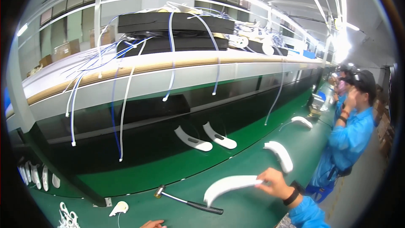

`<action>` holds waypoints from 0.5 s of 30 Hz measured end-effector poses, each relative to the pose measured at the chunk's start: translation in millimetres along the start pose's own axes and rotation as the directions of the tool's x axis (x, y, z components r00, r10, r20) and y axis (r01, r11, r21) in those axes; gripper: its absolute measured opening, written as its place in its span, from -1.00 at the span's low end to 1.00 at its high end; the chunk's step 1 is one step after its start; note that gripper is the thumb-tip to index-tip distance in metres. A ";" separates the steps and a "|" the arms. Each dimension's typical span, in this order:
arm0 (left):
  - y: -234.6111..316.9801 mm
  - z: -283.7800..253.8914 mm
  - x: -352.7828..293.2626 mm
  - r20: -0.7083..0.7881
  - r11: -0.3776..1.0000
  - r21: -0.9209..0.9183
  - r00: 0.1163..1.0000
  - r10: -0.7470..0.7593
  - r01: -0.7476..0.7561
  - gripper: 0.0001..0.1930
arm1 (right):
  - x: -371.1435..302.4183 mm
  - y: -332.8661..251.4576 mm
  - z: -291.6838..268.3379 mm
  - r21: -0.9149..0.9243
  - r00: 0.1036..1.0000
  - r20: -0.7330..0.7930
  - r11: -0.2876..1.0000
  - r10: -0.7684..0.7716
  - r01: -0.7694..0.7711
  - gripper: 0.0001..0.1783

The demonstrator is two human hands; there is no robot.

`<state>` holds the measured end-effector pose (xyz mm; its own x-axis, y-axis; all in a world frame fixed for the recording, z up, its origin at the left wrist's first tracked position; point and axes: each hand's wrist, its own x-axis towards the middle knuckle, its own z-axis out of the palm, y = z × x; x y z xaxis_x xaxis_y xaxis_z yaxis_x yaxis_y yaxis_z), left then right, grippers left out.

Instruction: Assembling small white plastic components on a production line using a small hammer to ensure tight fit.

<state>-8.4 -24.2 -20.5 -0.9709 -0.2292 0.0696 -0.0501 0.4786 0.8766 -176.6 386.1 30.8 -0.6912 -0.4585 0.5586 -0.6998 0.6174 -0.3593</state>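
My right hand [273, 182] pinches one end of a white curved plastic shell [230, 185], which it holds just over the green workbench. Beside that shell lies a small hammer [190, 203] with a yellowish head and black grip. My left hand [153, 224] shows only in part at the lower edge; its visible fingers are stretched out, with nothing seen in them. Left of it is a small white rounded part [120, 208] with a thin wire. Another white curved shell [280, 156] lies on the bench beyond my right hand.
Two white curved pieces with dark slots [193, 140] lie on the green belt [139, 173]. White and blue cables [125, 109] hang from the shelf above. A metal post [67, 164] stands at left, near white rings [67, 216]. Co-workers in blue [352, 128] are at right.
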 end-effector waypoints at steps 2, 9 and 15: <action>-12.9 8.2 -1.1 0.050 0.967 -0.245 0.997 -0.053 0.064 -0.72 | 19.4 -32.8 11.1 0.151 0.963 0.175 0.972 -0.206 0.180 -0.77; 13.7 16.9 -18.0 0.488 0.575 -0.715 0.873 0.002 0.398 -0.54 | 72.9 -119.2 79.6 0.546 0.772 0.325 0.775 -0.546 0.318 -0.80; 19.3 -19.7 -42.9 0.403 0.457 -0.773 0.897 -0.182 0.440 -0.71 | 109.1 -156.7 131.5 0.830 0.851 0.373 0.542 -0.370 -0.129 -0.49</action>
<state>36.9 -21.8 2.8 -0.9561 0.0488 -0.2890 -0.2691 -0.5372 0.7994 -166.1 155.3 49.8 -0.3965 -0.8570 0.3291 -0.4399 -0.1372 -0.8875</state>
